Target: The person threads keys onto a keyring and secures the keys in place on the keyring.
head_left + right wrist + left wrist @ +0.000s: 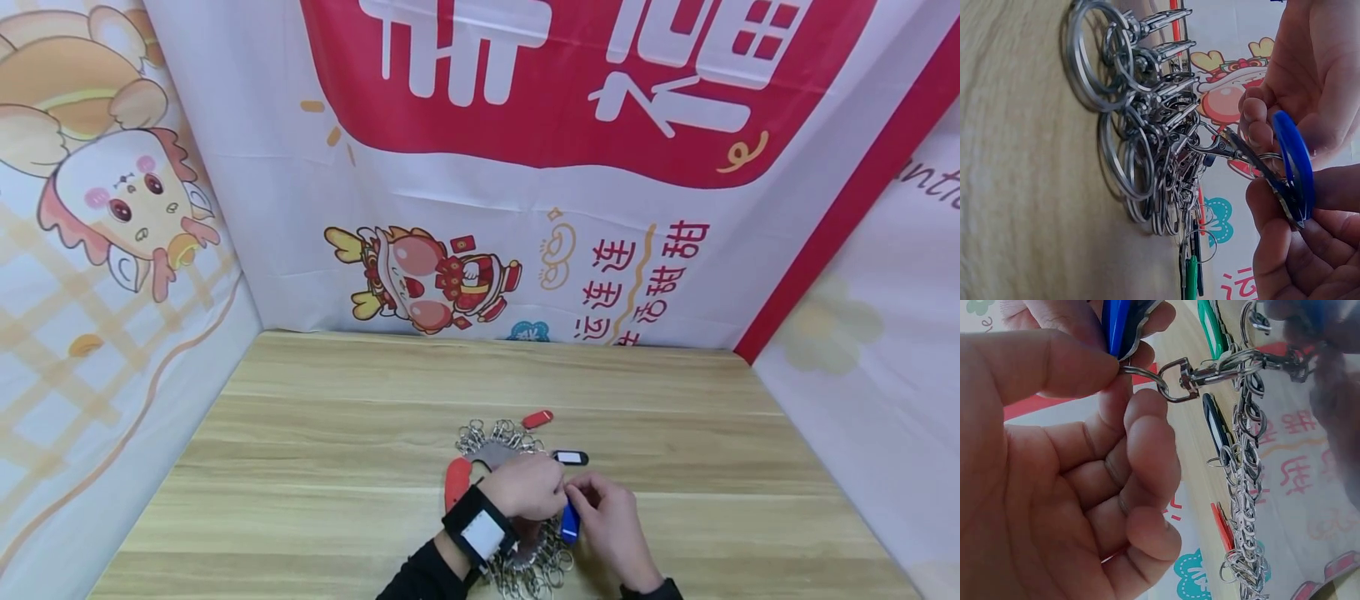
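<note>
My left hand (525,485) reaches over a grey disc (493,454) edged with metal swivel clasps and split rings. In the left wrist view its thumb and forefinger pinch a split ring (1141,372), which is linked to a swivel clasp (1210,376). Pinched in my right hand (613,521) is a blue key tag (570,523), standing on edge with a metal key-like strip (1260,164) beside it in the right wrist view. The tag and the ring meet between both hands. Whether the tag is threaded on the ring I cannot tell.
Around the disc lie a red tag (537,418) and a black tag (572,457) with a white label. A green tag (1212,328) shows in the left wrist view. An orange-red piece (457,482) is left of the disc. Printed cloth (262,208) borders the wooden table (337,400).
</note>
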Demonstrator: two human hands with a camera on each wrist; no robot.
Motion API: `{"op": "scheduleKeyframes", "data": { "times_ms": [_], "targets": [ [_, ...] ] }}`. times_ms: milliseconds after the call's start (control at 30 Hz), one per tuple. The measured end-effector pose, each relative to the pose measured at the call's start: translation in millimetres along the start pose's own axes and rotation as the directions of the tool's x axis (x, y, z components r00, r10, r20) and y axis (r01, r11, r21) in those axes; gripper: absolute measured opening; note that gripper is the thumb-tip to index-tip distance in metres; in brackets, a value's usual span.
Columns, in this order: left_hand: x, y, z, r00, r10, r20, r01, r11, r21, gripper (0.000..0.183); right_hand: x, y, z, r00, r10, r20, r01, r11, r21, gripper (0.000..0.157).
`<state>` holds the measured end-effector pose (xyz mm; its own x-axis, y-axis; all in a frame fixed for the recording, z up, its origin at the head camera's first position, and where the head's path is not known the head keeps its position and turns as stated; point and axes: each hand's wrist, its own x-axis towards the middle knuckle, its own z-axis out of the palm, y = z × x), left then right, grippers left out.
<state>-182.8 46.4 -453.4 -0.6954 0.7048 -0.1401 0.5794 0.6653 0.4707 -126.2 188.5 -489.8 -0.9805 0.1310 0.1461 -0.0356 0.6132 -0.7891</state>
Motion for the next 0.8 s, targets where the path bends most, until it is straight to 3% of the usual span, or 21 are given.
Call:
{"op": "scheduleKeyframes", "data": {
  "times_ms": [167, 300, 533, 800],
  "targets": [
    [-0.5, -0.1, -1.1, 1.000, -0.021, 0.023, 0.022, 0.999, -0.041, 0.033, 0.4, -1.9, -0.6, 1.000, 0.022, 0.018, -0.022, 1.000, 0.012, 0.005],
    [-0.6, 0.4, -1.2, 1.000, -0.018, 0.025, 0.018, 1.000, -0.021, 0.033, 0.2, -2.1, -0.5, 0.999, 0.036, 0.017, -0.037, 0.999, 0.018, 0.004],
    [-0.7, -1.0, -1.8, 0.999, 0.048, -0.005, -0.048, 0.998, 0.028, 0.033, -0.1, -3.6, -0.9, 0.999, 0.046, 0.019, -0.046, 0.999, 0.003, 0.004],
    [-0.5, -2.0, -1.8, 0.998, 0.065, -0.007, -0.064, 0.997, 0.029, 0.033, -0.1, -4.5, -0.9, 0.998, 0.051, 0.022, -0.051, 0.999, -0.003, 0.003]
  ]
}}
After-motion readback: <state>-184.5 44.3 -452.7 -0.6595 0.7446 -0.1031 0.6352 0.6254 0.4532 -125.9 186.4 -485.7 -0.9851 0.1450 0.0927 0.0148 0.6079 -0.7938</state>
